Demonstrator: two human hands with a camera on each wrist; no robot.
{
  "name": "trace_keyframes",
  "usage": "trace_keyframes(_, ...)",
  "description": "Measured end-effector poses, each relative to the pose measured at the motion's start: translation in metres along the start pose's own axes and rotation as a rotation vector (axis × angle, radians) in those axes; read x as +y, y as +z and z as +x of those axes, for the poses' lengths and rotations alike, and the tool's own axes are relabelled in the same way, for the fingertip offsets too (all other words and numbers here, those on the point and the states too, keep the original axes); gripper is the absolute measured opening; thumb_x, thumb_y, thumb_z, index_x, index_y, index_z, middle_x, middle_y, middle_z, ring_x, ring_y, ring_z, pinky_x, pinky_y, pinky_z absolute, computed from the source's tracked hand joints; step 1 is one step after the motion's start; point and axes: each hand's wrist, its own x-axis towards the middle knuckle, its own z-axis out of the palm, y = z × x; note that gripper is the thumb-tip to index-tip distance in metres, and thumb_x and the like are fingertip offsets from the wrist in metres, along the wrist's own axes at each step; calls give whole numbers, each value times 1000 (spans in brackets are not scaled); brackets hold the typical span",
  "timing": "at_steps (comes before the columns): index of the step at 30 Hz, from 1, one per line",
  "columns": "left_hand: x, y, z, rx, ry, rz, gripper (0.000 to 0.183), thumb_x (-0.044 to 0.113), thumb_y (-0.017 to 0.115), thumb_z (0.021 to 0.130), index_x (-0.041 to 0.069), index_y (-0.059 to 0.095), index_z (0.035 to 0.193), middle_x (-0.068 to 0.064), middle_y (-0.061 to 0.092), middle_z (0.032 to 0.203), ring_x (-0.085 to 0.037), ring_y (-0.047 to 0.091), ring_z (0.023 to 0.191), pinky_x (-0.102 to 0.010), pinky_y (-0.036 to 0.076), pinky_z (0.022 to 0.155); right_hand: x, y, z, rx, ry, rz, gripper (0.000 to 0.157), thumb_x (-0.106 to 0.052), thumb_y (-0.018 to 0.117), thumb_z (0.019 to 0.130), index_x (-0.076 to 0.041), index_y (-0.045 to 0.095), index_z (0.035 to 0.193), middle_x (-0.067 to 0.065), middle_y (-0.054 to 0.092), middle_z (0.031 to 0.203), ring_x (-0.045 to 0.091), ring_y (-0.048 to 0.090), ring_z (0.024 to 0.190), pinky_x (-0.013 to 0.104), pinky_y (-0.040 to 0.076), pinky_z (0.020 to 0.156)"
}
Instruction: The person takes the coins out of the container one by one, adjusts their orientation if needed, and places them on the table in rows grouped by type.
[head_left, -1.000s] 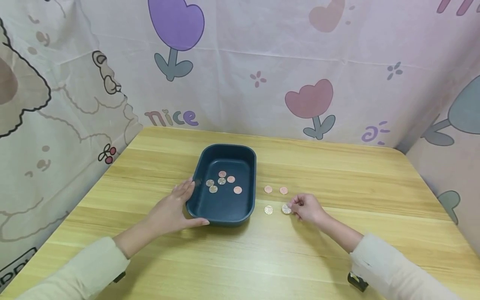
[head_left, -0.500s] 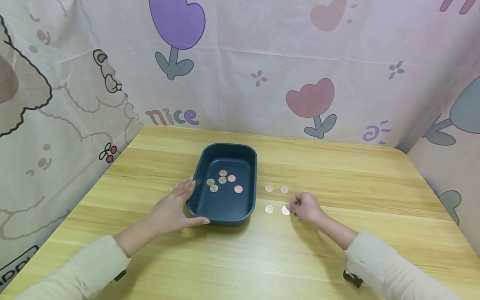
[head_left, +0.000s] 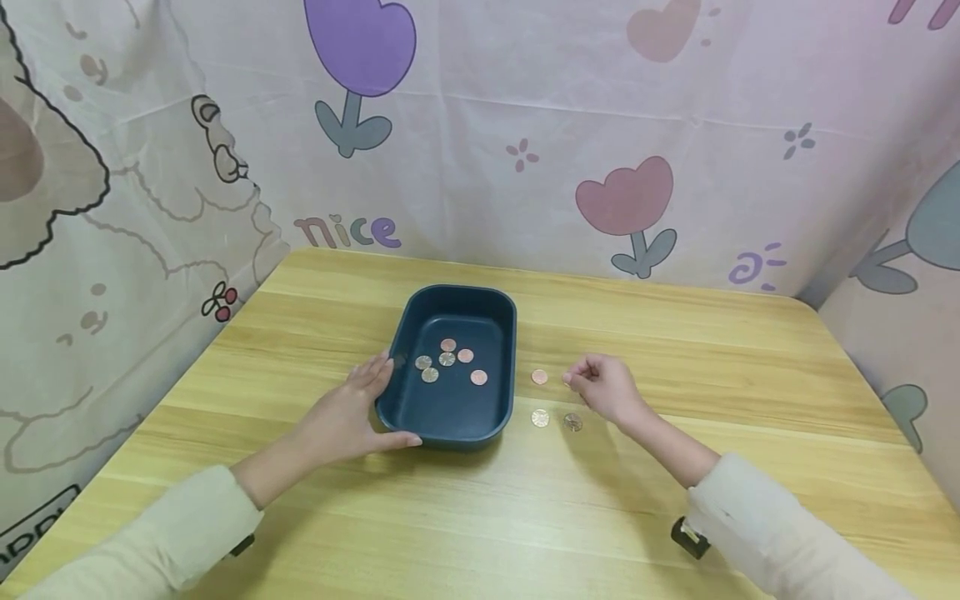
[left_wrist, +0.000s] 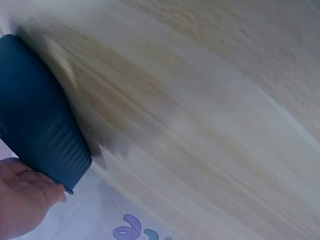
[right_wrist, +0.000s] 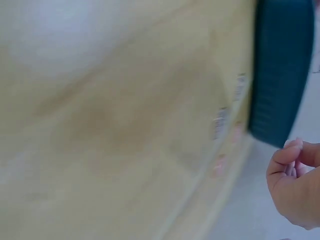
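Observation:
A dark blue, deep rectangular tray [head_left: 453, 429] stands on the table with several copper and brass-coloured coins [head_left: 447, 359] lying on its floor. My left hand [head_left: 341, 421] holds its near left corner, fingers along the left wall and thumb on the front. Right of the tray lie two brass-coloured coins [head_left: 540, 418] in front and two copper coins [head_left: 539, 377] behind. My right hand [head_left: 607, 390] has thumb and index fingertips together right at the back right copper coin, mostly hiding it in the head view. Nothing shows between these fingertips [right_wrist: 292, 144] in the right wrist view.
The light wooden table [head_left: 480, 533] extends around the tray and coins. Behind it and along the sides hangs a printed cloth [head_left: 465, 183] with tulips and the word "nice". A small black device [head_left: 690, 537] sits under the right sleeve.
My right hand has moved from the front right coin back to the copper coin behind it. That front coin is uncovered and looks darker. My left hand and the tray stay put.

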Motion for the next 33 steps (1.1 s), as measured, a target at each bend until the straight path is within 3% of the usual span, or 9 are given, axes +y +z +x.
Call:
trace_keyframes(9, 0, -3, 3, 1, 16, 42, 113, 75, 62, 64, -6, 36, 139, -24, 30, 148, -44, 31, 134, -56, 35, 104, -50, 17, 17, 3, -79, 138, 13, -6, 59, 89, 7, 59, 86, 2, 54, 61, 8, 47, 49, 15, 39, 43)
trace_keyframes(20, 1, -4, 6, -19, 22, 46, 115, 78, 60, 63, -4, 36, 140, -24, 30, 148, -45, 31, 134, -56, 36, 103, -79, 69, 36, -119, -98, 178, 12, -7, 62, 88, 5, 62, 90, 22, 63, 75, 22, 56, 53, 18, 46, 47)
trace_keyframes(27, 1, -4, 6, -23, 23, 53, 114, 77, 60, 64, -4, 35, 140, -24, 29, 148, -45, 31, 134, -56, 36, 103, -81, 89, 53, -128, -27, 24, 7, -5, 64, 85, 2, 62, 87, 10, 62, 70, 9, 52, 50, 18, 49, 48)
trace_keyframes(33, 1, -5, 4, -32, 17, 51, 113, 75, 61, 65, -4, 35, 140, -24, 28, 149, -45, 30, 134, -56, 35, 104, -82, 103, 64, -120, 54, -248, 13, -7, 69, 80, 1, 65, 89, 12, 65, 84, 15, 58, 68, 23, 52, 61)
